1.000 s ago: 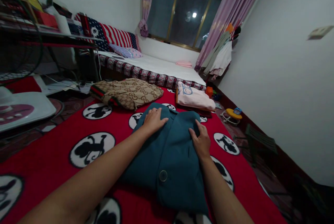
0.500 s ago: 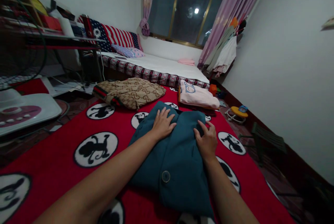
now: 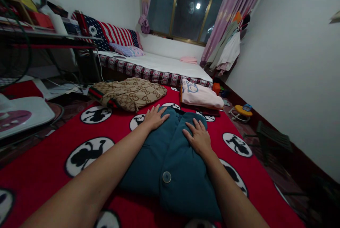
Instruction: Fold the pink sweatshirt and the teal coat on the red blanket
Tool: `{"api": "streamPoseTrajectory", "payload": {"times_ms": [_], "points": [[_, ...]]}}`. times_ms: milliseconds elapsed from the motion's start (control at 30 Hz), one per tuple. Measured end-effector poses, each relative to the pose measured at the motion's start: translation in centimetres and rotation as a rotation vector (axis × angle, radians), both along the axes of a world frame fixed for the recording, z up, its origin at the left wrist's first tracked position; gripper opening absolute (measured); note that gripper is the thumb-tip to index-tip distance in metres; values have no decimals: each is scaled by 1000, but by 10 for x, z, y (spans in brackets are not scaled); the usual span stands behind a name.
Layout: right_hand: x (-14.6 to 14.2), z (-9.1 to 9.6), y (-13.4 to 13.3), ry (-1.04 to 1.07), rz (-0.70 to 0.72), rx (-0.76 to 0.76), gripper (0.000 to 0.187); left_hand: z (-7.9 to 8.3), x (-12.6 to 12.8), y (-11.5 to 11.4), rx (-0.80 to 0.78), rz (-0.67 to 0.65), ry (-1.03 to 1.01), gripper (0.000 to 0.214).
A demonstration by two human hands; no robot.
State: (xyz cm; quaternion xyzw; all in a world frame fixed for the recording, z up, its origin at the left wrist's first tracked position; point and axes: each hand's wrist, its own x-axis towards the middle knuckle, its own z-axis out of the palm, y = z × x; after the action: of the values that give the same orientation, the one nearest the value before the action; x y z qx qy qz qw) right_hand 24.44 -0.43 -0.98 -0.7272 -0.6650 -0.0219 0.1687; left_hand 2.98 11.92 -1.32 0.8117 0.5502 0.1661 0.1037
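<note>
A folded teal jacket [image 3: 148, 171] lies before me on a red blanket [image 3: 124, 128] printed with dark figures in white circles. One round button [image 3: 166, 177] shows on its front, near the edge closest to me. My left hand [image 3: 155, 118] rests on the jacket's far left corner, fingers spread. On the far right part of the cloth lies my right hand [image 3: 199, 135], palm down with its fingers apart. Neither hand grips the fabric.
Beyond the jacket lie a brown patterned garment [image 3: 132, 93] and a folded pale pink garment [image 3: 200, 95]. A bed [image 3: 159, 63] stands under the window. To the left is a cluttered desk [image 3: 53, 38]; to the right, a yellow stool [image 3: 241, 111] and a dark folding chair [image 3: 273, 137].
My left hand has slid left to the jacket's far corner. My right hand has moved left from the side edge onto the top of the cloth, its fingers flatter.
</note>
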Motion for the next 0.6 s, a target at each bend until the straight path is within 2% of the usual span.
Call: {"api": "streamPoseTrajectory", "payload": {"times_ms": [167,267,400,600], "points": [[6,-11,-3,98,-85,253,48,0,2,-12,175,62,-32,48],[11,-18,-6,198,-164,356,54,5,-4,-21,188,199,-103,46],[15,-19,-9,323,-188,394,70,15,-17,-36,117,335,-113,51],[17,-7,-11,391,-236,376,88,28,-42,-61,-8,292,11,65]]}}
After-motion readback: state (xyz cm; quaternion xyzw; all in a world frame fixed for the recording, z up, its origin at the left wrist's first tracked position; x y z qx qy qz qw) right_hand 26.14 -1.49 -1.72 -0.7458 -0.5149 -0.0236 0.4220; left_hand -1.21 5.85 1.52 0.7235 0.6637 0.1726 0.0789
